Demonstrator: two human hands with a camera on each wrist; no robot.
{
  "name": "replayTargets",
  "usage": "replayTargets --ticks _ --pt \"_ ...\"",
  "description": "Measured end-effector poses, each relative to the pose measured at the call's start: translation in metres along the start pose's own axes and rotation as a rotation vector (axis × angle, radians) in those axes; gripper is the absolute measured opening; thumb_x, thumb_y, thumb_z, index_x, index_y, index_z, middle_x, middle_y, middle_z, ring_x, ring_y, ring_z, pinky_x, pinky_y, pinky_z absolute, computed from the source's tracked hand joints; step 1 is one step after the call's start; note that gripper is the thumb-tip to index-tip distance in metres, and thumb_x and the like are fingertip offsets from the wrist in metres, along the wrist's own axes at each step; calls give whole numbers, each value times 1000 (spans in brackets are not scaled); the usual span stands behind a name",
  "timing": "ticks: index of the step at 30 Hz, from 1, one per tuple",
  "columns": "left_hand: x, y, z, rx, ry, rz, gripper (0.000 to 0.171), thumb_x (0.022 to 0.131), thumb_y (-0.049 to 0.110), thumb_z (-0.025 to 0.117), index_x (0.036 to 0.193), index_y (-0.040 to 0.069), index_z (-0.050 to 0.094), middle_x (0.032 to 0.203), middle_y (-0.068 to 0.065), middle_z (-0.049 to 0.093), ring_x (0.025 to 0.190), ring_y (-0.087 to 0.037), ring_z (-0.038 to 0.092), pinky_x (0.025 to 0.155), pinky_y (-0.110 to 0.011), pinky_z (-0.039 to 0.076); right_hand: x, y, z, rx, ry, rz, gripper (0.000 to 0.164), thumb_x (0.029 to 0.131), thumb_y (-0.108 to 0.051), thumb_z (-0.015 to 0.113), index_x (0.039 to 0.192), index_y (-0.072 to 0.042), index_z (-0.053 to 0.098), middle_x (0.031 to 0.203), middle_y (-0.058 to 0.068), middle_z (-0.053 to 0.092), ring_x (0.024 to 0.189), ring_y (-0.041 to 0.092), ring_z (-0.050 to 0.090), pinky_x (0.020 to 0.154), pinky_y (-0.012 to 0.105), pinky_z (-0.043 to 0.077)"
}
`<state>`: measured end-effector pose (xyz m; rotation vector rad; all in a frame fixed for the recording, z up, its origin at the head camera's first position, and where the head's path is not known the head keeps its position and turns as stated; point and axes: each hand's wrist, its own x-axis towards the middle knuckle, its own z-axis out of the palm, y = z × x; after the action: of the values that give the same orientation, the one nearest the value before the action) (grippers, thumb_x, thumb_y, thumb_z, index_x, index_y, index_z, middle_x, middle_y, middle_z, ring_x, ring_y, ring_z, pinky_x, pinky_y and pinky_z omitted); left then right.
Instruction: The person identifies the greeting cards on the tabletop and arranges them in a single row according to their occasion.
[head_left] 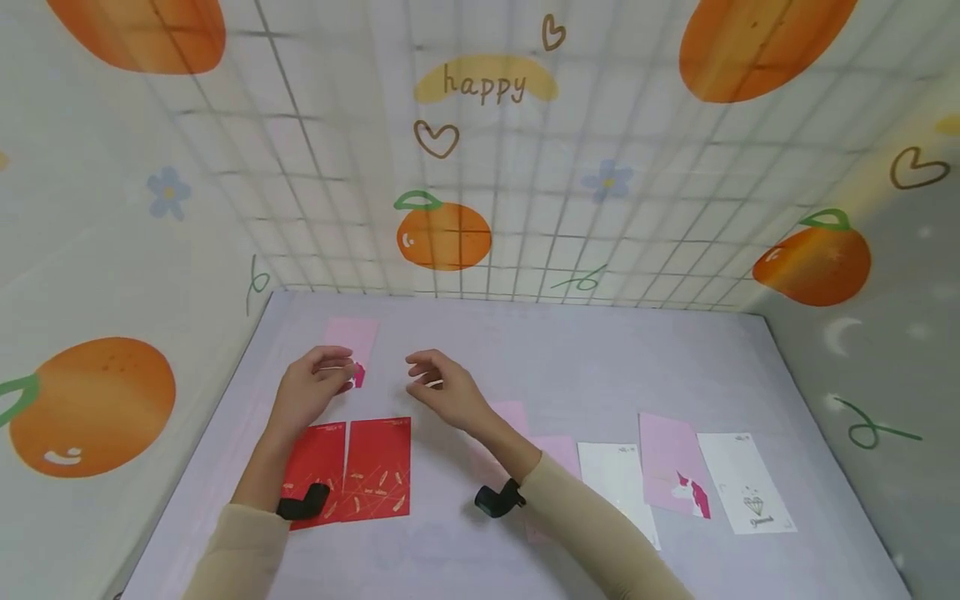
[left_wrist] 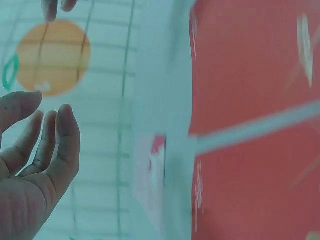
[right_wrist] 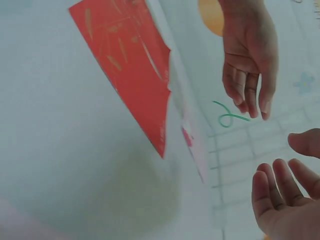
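My left hand (head_left: pixel 318 383) hovers in the head view above a pink card (head_left: pixel 352 333) with a darker pink and white picture, overlapping it. In the left wrist view the same hand (left_wrist: pixel 40 165) has its thumb and loosely bent fingers apart, holding nothing, while the pink card (left_wrist: pixel 152 180) lies away from them. My right hand (head_left: pixel 450 392) is raised to the right of that card, fingers softly bent and nothing between them, as the right wrist view of this hand (right_wrist: pixel 285 195) also shows. Nearer me lie two red cards (head_left: pixel 378 467) (head_left: pixel 318 454) side by side.
On the right lie a white card (head_left: pixel 609 475), a pink unicorn card (head_left: pixel 667 458) and a white diamond card (head_left: pixel 742 479). More pink cards (head_left: pixel 555 450) are partly covered by my right arm. A printed curtain (head_left: pixel 510 167) rises behind the table (head_left: pixel 585 358).
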<state>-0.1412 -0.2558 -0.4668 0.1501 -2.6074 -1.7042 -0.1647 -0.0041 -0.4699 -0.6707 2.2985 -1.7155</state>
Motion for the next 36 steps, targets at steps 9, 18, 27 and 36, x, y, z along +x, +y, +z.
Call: replayTargets --ticks 9,18,27,36 --pt "-28 21 27 -31 -23 91 41 96 34 69 127 10 61 115 -8 66 99 -27 70 79 -24 56 -35 -5 -31 -17 45 -51 33 94 -12 70 125 -15 62 105 -3 67 96 11 64 86 34 54" --pt "-48 33 56 -69 -62 100 38 92 33 74 124 15 63 114 -2 66 100 -25 69 79 -36 58 -70 -5 -54 -53 81 -132 32 93 -9 71 124 -16 62 104 1 67 93 14 65 84 34 55" --pt "-64 39 82 -150 -125 98 34 91 30 76 121 19 64 112 -2 67 98 -21 69 79 -30 58 -104 -1 -71 -90 123 -95 33 93 -14 72 123 -21 63 102 3 67 90 13 64 81 32 55" --pt "-75 39 108 -146 -136 58 34 89 29 78 119 19 67 108 2 67 94 -23 70 76 -31 58 -131 7 -84 -132 161 -79 36 91 -9 74 124 -16 62 101 1 67 91 17 64 80 34 56"
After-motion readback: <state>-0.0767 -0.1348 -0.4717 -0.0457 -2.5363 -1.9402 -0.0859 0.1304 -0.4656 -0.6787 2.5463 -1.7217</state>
